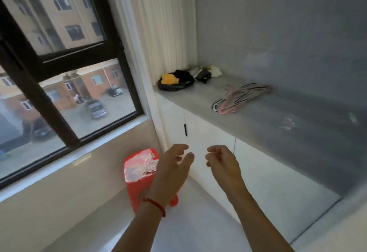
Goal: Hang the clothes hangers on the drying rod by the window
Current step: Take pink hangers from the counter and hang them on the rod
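Nearest the camera, two bare forearms are seen reaching forward over a pale glossy floor [186, 230]. The left hand [172, 170] is held palm inward with its fingers loosely spread and only slightly bent; nothing is held in it. A thin red cord bracelet [156, 205] is worn on the left wrist. The right hand [223, 161] is held just beside the left, apart from it, with its fingers curled loosely inward; nothing is gripped by it either.

Behind the left hand, partly hidden by it, a red plastic bag with a pale printed patch [139, 169] is seen low down by the beige wall under the window.

Beyond the hands, a row of white cabinet doors [214, 138] is topped by a long grey counter [278, 130]. The clothes hangers, a loose bundle of thin pink, white and black wire hangers [239, 98], are lying flat on this counter, well apart from both hands and untouched.

Further back, in the counter's far corner, a black bag with an orange-yellow fluffy item on it [174, 82] is placed beside a small dark pouch and a whitish cloth [208, 73]; the details there are blurred. A cream pleated curtain [158, 23] is hung down behind them.

To the left, a black-framed window [59, 57] is set in the wall, and through it parked cars [95, 108] and brick buildings are visible below.
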A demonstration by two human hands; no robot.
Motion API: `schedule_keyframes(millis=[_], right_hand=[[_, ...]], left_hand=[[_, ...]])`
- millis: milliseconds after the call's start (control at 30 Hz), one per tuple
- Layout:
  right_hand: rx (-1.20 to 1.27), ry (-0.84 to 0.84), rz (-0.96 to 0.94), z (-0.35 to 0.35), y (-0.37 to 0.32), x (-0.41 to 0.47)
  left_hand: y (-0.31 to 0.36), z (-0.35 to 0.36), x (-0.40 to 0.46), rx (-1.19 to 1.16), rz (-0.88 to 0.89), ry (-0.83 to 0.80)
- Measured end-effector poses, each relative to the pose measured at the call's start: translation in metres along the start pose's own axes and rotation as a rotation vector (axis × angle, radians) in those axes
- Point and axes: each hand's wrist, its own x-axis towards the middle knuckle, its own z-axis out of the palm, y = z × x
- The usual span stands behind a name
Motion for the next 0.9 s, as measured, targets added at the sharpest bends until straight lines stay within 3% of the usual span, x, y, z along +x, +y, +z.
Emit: schedule_keyframes(millis=[133,367,633,800,900], right_hand=[[-0.076,0.118,0.043,-0.001,0.009,0.056],[-0.265,0.188,0.120,-0.011,0.046,0.186],[-0.786,0.287,0.173,-0.016,0.051,0.372],[-1.029,0.250,0.133,-0.013,0.055,0.423],[-1.055,0.169,0.117,-0.017,0.053,0.428]], left_hand=[[0.003,0.020,0.065,0.031,0.025,-0.100],[0.005,0.068,0.161,0.009,-0.048,-0.132],[0.013,0.121,0.236,-0.007,-0.202,-0.115],[0.015,0.133,0.255,-0.017,-0.242,-0.054],[0.018,0.138,0.260,-0.020,-0.257,-0.039]])
